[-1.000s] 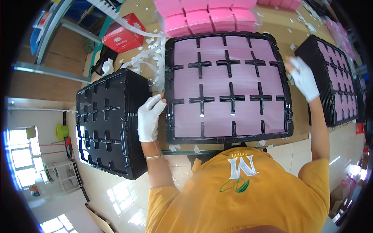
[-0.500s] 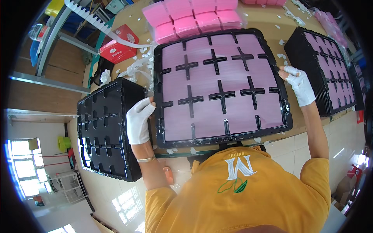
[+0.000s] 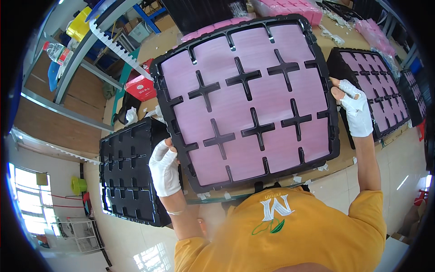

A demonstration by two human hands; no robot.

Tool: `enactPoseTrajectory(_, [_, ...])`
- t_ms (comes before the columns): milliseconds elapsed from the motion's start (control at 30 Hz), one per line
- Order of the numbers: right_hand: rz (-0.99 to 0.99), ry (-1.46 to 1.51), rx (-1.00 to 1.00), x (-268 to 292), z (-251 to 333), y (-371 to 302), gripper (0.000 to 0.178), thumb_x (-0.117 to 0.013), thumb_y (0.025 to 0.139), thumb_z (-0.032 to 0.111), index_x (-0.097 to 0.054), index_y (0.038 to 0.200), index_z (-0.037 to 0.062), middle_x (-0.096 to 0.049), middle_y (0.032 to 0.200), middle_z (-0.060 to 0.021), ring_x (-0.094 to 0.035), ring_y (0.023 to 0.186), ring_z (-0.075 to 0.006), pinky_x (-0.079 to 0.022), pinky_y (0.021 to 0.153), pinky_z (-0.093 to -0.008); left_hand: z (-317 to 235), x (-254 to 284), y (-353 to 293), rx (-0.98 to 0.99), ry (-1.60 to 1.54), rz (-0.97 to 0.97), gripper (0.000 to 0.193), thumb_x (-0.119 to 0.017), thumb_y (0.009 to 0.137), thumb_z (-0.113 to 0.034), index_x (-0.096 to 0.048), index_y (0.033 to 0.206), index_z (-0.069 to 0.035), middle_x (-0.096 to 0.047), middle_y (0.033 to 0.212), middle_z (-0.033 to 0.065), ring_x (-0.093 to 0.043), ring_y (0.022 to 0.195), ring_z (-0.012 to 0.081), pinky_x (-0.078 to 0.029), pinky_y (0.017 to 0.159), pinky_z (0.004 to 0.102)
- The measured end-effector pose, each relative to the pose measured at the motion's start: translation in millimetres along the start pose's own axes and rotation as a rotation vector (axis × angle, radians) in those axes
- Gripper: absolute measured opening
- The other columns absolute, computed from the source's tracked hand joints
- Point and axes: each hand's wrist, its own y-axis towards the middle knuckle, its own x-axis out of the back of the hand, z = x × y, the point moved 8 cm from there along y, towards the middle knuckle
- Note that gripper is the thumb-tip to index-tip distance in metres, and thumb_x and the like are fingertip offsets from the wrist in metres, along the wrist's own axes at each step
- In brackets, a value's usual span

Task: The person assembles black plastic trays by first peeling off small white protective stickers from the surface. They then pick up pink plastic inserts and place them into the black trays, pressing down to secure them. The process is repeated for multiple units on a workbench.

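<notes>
A black plastic tray (image 3: 333, 136) with cross-shaped dividers is in front of me, its compartments filled with pink-purple sheets (image 3: 231, 109). It is tilted, with its left side toward me, and seems lifted off the table. My left hand (image 3: 164, 168), in a white glove with bare fingertips, is closed on the tray's left edge. My right hand (image 3: 355, 109), gloved the same way, grips the right edge. The fingers beneath the rim are hidden on both sides. Beside my left hand stands a stack of empty black trays (image 3: 129, 174).
To the right is a stack of black trays (image 3: 340, 68) topped with pink sheets. Pink foam pieces (image 3: 292, 12) lie at the table's back. A red box (image 3: 141, 87) sits at the left, near a metal shelf frame (image 3: 68, 114). White scraps litter the brown tabletop (image 3: 349, 156).
The tray has come up nearer to me and turned, its left side dropping lower. Both hands have kept hold of its edges. The view has shifted, showing more of the table's back.
</notes>
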Motion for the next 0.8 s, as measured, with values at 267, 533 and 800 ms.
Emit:
enactPoseTrajectory(267, [0.005,-0.012,-0.038,0.6,6.5,-8.4,0.039,-0.074,0.087,0.023,-0.069,0.118,-0.0004,-0.061,0.093,0.0031,-0.052,0.081,-0.0061,-0.041,0.073,-0.0201,0.8,8.5,-6.1,-0.005,0.054,-0.024,0.028,-0.071,0.085,0.000,-0.067,0.113,0.002,-0.071,0.102,0.0086,-0.067,0.089,0.0169,-0.053,0.081,0.0303])
enactPoseTrajectory(533, [0.130,-0.129,-0.220,-14.3,-68.5,-7.8,0.043,-0.077,0.084,0.023,-0.067,0.113,-0.0066,-0.064,0.098,-0.0030,-0.057,0.088,-0.0102,-0.044,0.080,-0.0223,25.3,8.4,-17.2,0.129,0.384,-0.089,0.029,-0.072,0.083,-0.004,-0.069,0.110,0.005,-0.070,0.092,0.0052,-0.062,0.075,0.0089,-0.045,0.061,0.0210])
enactPoseTrajectory(800, [0.257,-0.394,-0.104,-29.9,-89.6,3.6,0.031,-0.072,0.089,0.018,-0.067,0.109,-0.0050,-0.067,0.100,-0.0100,-0.061,0.089,-0.0192,-0.047,0.082,-0.0287,36.0,11.0,-9.2,0.078,0.773,-0.038,0.026,-0.068,0.088,-0.010,-0.070,0.111,0.002,-0.069,0.094,0.0055,-0.060,0.073,0.0122,-0.048,0.065,0.0246])
